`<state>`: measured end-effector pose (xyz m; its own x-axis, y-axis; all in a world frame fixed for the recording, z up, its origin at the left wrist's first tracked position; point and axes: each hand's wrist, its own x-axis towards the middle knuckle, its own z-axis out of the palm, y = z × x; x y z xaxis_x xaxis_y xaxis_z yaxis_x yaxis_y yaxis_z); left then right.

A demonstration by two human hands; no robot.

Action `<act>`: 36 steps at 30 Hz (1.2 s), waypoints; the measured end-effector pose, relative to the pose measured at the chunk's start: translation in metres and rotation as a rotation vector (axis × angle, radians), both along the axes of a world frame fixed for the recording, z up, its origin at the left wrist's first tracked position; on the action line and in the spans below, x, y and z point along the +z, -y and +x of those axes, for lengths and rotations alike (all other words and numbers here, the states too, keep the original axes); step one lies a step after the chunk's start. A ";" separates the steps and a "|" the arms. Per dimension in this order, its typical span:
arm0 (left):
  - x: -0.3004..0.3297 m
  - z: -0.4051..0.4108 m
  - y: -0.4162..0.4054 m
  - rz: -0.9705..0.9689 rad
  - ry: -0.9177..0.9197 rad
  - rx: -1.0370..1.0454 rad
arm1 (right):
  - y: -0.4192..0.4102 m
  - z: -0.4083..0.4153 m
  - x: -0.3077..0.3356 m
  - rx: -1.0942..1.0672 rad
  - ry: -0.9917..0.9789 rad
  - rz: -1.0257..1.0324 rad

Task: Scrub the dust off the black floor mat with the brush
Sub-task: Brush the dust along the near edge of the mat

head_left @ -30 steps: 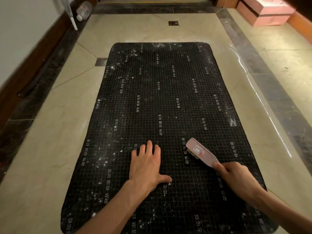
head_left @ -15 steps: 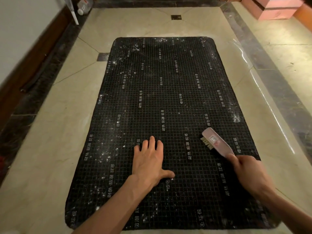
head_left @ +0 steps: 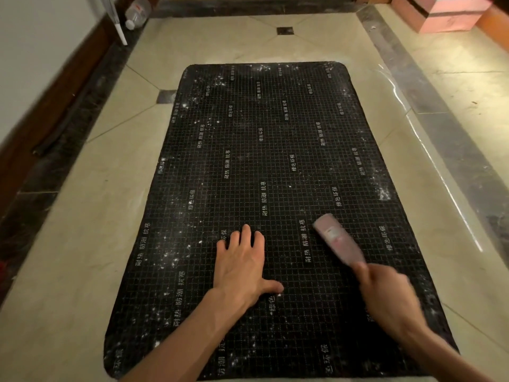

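Lay flat on tiled floor [head_left: 82,257]: black floor mat [head_left: 270,166], thin, prob. floppy, dust mostly L side & far end. Pinned under flat, spread left hand [head_left: 242,268]. Gripped by handle in right hand [head_left: 391,301]: pink brush [head_left: 337,238], light, rigid, blurred.

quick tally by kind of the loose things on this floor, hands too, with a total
Floor mat: 1, black
Brush: 1, pink, gripped by the right hand
Plastic bottle: 1, lying by the wall
Pink box: 1, far right corner
Hands: 2, left hand flat on the mat, right hand
Total: 6
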<state>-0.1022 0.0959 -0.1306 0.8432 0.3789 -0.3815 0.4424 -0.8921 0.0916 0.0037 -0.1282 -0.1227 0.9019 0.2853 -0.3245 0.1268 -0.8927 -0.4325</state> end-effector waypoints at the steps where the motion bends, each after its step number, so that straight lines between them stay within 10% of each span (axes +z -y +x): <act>1: 0.000 0.000 0.000 -0.001 0.001 0.002 | -0.007 -0.012 -0.003 0.058 -0.036 0.003; 36: -0.002 0.000 0.001 0.021 -0.001 -0.003 | 0.037 0.012 0.008 0.002 0.081 -0.005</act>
